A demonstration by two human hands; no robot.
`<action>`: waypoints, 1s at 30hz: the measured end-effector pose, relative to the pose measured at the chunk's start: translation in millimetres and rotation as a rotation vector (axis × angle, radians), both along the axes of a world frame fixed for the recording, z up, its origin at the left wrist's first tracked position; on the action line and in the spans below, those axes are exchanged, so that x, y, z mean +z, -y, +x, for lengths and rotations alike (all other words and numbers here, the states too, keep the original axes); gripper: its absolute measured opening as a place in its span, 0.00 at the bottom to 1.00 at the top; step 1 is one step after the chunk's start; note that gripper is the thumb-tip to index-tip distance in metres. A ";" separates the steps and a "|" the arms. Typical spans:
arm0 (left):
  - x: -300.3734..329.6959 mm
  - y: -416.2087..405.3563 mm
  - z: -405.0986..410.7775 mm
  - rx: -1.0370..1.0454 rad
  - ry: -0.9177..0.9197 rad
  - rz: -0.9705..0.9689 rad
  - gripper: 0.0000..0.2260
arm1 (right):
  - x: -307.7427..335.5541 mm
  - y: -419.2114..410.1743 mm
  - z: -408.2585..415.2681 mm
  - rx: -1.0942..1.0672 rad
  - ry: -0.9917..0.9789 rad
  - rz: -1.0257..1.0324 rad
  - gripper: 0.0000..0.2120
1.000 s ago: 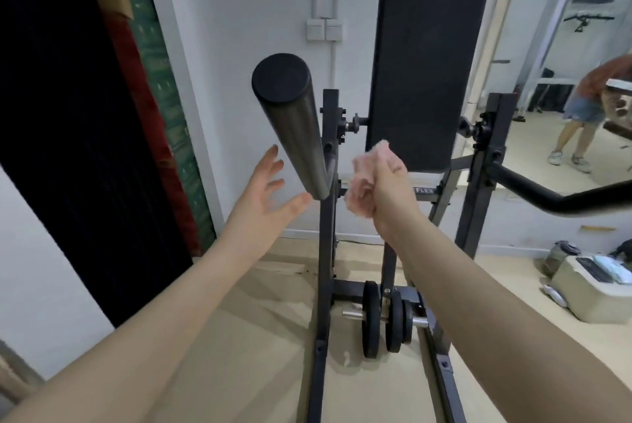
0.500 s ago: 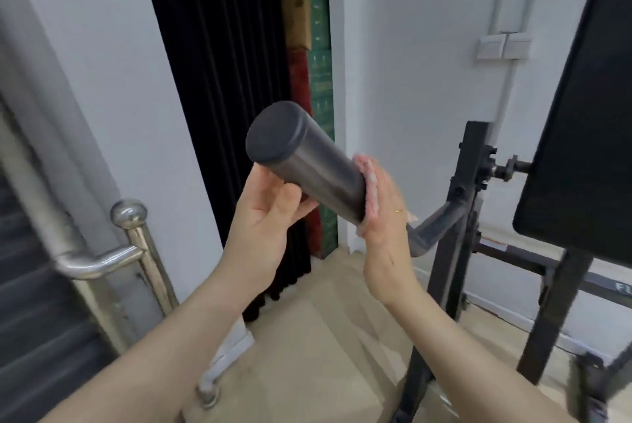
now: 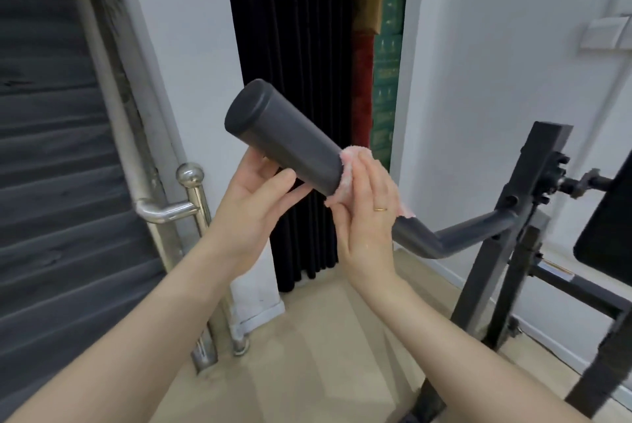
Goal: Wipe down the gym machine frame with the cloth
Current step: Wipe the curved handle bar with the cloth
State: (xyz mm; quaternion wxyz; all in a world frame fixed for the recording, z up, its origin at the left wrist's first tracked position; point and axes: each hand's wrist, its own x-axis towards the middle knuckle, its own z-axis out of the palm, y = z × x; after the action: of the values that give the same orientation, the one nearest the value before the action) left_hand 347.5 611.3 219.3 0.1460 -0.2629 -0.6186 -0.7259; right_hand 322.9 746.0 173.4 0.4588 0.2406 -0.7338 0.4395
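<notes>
Presently, left to right: left hand (image 3: 254,198) cupped under the foam roller (image 3: 285,137), thumb across it, steadying; right hand (image 3: 367,214), fingers straight and together, pressing the pink cloth (image 3: 347,167) against the roller's inner end, where the bar (image 3: 455,232) runs to the frame (image 3: 533,190). Step in hand: wiping the roller arm; next move probably calls for sliding the cloth along the bar toward the frame.

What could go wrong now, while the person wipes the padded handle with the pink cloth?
1. The right hand presses the pink cloth against the padded handle with fairly straight fingers; the cloth may slip out and fall.
2. The cloth sits right at the pad's inner end, where the bare bar begins, so the dirt at that edge may be missed.
3. The left hand covers the pad's underside, so that patch may stay unwiped.
</notes>
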 end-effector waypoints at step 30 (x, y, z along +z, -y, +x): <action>-95.4 -88.8 -37.6 0.086 0.392 -0.180 0.16 | -82.3 -100.2 -56.4 0.056 0.537 0.011 0.24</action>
State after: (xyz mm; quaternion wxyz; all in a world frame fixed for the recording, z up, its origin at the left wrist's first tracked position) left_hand 309.9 700.1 123.8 0.0297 -0.1023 -0.7081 -0.6980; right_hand 266.4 846.2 91.1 0.2341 0.1381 -0.8246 0.4961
